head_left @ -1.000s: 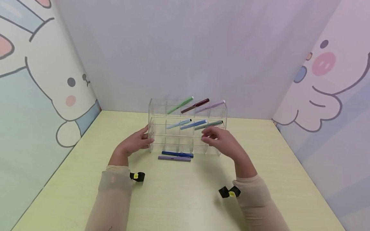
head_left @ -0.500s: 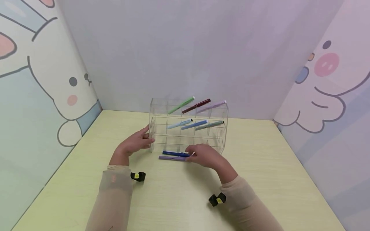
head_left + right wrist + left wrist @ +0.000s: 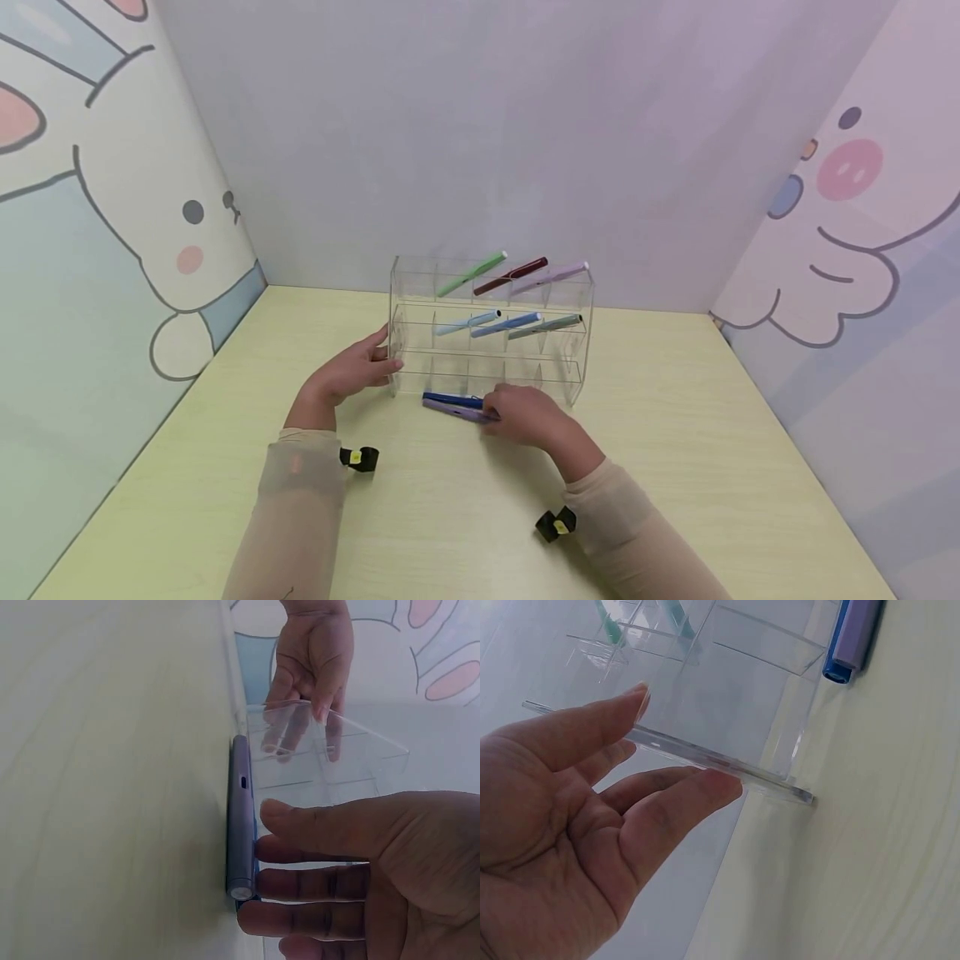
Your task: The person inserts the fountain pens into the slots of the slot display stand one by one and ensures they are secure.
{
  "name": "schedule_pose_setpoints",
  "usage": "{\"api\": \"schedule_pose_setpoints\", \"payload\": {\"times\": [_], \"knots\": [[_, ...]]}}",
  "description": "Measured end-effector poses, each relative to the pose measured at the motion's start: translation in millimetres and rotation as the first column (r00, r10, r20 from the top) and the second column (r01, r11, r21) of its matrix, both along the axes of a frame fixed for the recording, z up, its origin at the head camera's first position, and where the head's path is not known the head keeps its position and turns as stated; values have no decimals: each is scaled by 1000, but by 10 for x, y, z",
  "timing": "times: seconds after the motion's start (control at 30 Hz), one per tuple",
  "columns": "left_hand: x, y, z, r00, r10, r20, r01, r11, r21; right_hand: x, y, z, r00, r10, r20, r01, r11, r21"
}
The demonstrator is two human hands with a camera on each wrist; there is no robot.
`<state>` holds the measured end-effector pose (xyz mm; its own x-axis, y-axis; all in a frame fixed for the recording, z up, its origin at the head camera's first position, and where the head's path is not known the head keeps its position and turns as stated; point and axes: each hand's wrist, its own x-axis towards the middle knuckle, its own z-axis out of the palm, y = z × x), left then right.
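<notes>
A clear acrylic pen rack (image 3: 487, 364) stands on the table. My left hand (image 3: 352, 371) pinches its left side panel (image 3: 705, 756), thumb on one face and fingers on the other. In front of the rack lie a dark blue pen (image 3: 450, 400) and a purple pen (image 3: 450, 409), close together at a slight angle. My right hand (image 3: 525, 417) is at their right ends and covers part of them. In the right wrist view its fingers are fairly straight, fingertips right at the purple pen (image 3: 241, 817), with the thumb apart; the blue pen is mostly hidden behind it.
Light green (image 3: 472, 273), dark red (image 3: 510, 277) and lilac (image 3: 551, 277) pens lean in the rack's top tier. Pale blue (image 3: 467, 322), blue (image 3: 506, 324) and grey-green (image 3: 545, 326) pens sit in the middle tier. A grey wall (image 3: 480, 150) stands behind.
My right hand has come down and left from beside the grey-green pen to the two pens on the table. The purple pen has shifted right and tilted. The left hand stays on the rack.
</notes>
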<state>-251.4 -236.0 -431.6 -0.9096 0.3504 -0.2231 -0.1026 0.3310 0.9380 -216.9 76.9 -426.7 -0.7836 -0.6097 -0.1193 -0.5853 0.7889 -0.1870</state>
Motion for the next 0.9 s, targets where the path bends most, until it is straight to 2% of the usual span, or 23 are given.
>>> {"api": "schedule_pose_setpoints", "payload": {"times": [0.27, 0.43, 0.6, 0.7, 0.9], "knots": [[7, -10, 2, 1000, -1, -4, 1, 1000, 2, -19, 17, -41, 997, -58, 45, 57, 998, 33], [1, -10, -1, 1000, 2, 4, -2, 1000, -3, -36, 29, -73, 997, -51, 55, 47, 996, 76], [2, 1, 2, 1000, 4, 10, -4, 1000, -2, -49, 75, -40, 998, -41, 56, 36, 997, 75], [9, 8, 13, 1000, 6, 10, -6, 1000, -3, -63, 139, 19, 997, -41, 72, 40, 999, 16], [15, 19, 28, 999, 26, 30, -25, 1000, -15, -104, 261, 161, 976, -48, 213, 89, 978, -188]]}}
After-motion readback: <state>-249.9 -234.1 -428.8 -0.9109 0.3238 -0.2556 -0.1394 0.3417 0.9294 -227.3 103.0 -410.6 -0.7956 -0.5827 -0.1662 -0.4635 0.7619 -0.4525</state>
